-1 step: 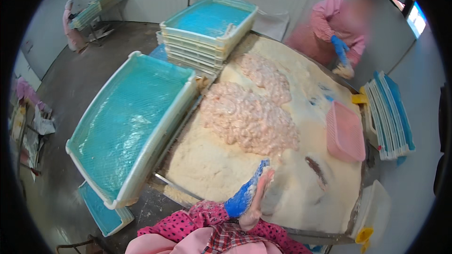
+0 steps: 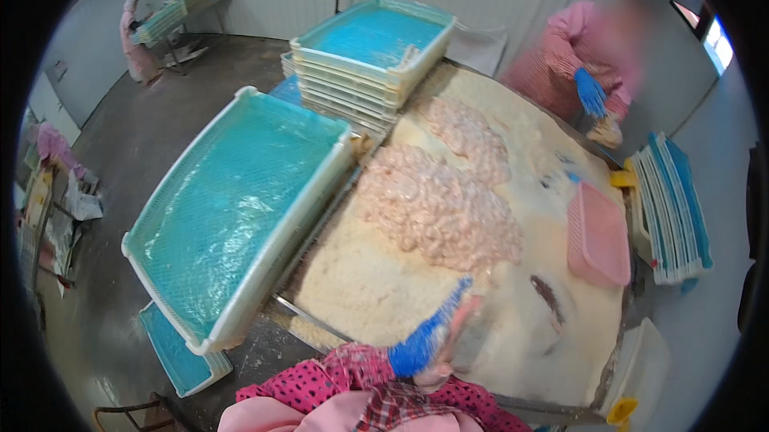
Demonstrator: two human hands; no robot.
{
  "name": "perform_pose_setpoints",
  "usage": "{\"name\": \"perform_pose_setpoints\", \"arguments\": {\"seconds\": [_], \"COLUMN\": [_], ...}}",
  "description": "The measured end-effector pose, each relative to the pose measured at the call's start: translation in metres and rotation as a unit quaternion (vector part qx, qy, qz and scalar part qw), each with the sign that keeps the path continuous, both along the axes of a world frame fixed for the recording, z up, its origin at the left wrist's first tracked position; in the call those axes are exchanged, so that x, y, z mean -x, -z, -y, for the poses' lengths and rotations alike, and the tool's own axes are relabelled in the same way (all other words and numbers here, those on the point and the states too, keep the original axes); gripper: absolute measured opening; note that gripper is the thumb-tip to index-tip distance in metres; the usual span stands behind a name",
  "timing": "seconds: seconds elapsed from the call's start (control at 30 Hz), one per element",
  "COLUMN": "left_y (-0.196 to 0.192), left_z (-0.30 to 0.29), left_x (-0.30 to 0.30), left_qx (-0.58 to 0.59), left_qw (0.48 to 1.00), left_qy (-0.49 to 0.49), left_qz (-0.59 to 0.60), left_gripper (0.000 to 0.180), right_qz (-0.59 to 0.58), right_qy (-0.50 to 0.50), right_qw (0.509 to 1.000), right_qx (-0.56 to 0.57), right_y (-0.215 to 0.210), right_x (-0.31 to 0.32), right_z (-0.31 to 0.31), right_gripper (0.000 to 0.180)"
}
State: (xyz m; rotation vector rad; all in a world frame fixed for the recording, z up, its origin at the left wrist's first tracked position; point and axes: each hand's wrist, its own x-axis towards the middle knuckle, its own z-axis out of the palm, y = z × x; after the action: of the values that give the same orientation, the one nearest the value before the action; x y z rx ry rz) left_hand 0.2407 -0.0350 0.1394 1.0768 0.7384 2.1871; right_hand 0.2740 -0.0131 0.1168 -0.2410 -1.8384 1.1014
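My left hand [image 2: 418,348], in a blue glove dusted with white, stretches out over the near edge of the table. Its fingers are straight and slightly smeared by motion. My right hand [image 2: 439,369], pale pink and powdery, lies close against its right side, partly hidden behind it, with the fingers also extended. I see nothing held between them. Under and beyond both hands spreads a bed of whitish powder [image 2: 344,288]. On it, ahead of my fingertips, rests a large heap of wet, pale pink raw meat pieces [image 2: 440,207].
A blue mesh tray [image 2: 240,207] with a white rim stands on the left, near stacked trays [image 2: 376,39] behind. A pink basket [image 2: 597,236] sits at the right, beside upright trays [image 2: 673,207]. Across the table, a co-worker's blue-gloved hand [image 2: 591,94] is near a pale one.
The scene has shifted slightly rightward in view. My hands remain together, with the fingers a little more blurred. The co-worker's blue-gloved hand has changed its pose, with fingers more spread.
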Motion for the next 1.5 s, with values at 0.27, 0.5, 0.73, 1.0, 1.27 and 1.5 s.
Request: {"name": "perform_pose_setpoints", "arguments": {"seconds": [0.27,0.5,0.73,1.0,1.27,1.5], "left_y": [-0.010,0.010,0.079,-0.010,0.044,0.123], "left_z": [0.044,0.015,0.060,-0.027,0.020,-0.019], "left_x": [0.153,0.398,0.467,0.339,0.195,0.053], "left_qx": [0.158,0.190,0.271,0.364,0.380,0.372], "left_qw": [0.879,0.969,0.953,0.923,0.897,0.819], "left_qy": [0.079,-0.102,-0.135,-0.122,0.009,-0.043], "left_qz": [0.443,0.118,-0.016,-0.016,-0.226,-0.435], "left_gripper": [0.056,0.063,0.059,0.057,0.054,0.040], "right_qz": [0.042,0.059,0.069,0.346,0.379,0.457], "right_qy": [-0.061,0.081,0.328,0.359,0.164,0.143], "right_qw": [0.971,0.954,0.906,0.865,0.911,0.874], "right_qx": [0.227,0.282,0.258,0.048,0.002,-0.083], "right_y": [-0.001,0.004,0.021,0.105,0.074,0.108], "right_x": [0.065,0.038,-0.037,-0.058,-0.054,-0.141], "right_z": [0.008,-0.022,-0.107,-0.174,-0.099,-0.123], "right_gripper": [0.101,0.099,0.046,0.023,0.027,0.020]}}
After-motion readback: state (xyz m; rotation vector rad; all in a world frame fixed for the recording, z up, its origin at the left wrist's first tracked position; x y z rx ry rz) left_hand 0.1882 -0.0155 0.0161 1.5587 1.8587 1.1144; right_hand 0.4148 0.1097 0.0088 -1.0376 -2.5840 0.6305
